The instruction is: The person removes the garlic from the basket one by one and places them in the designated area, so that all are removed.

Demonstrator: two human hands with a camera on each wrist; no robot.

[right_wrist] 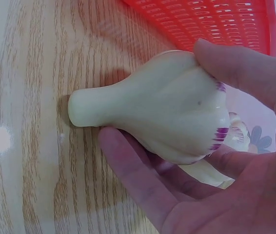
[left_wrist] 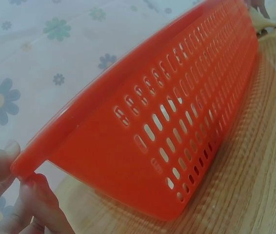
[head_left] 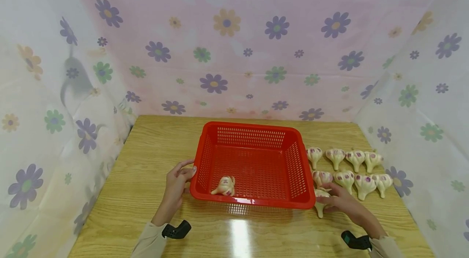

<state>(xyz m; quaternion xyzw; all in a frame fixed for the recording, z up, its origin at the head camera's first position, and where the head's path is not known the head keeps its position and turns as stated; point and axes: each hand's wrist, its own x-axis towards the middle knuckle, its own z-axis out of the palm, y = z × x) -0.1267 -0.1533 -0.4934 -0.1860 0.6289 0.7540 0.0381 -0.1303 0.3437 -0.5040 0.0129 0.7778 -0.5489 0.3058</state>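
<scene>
A red plastic basket (head_left: 253,201) with slotted sides stands on the table. My left hand (head_left: 177,182) pinches its left rim between thumb and fingers, which the left wrist view shows at the basket's corner (left_wrist: 28,165). Inside the basket, at the front left, lies one garlic bulb (head_left: 225,186). Beyond the right front corner, my right hand (head_left: 342,201) holds another garlic bulb (right_wrist: 152,107). Its thumb (right_wrist: 226,61) is on one side of the bulb and its fingers (right_wrist: 133,165) curve along the other, with the stem pointing toward my body.
Two rows of garlic bulbs (head_left: 365,184) lie right of the basket, some close against its wall. The wooden table (head_left: 146,148) is bounded by flowered cloth (head_left: 249,46) at the back and both sides. Each wrist wears a black device (head_left: 177,230).
</scene>
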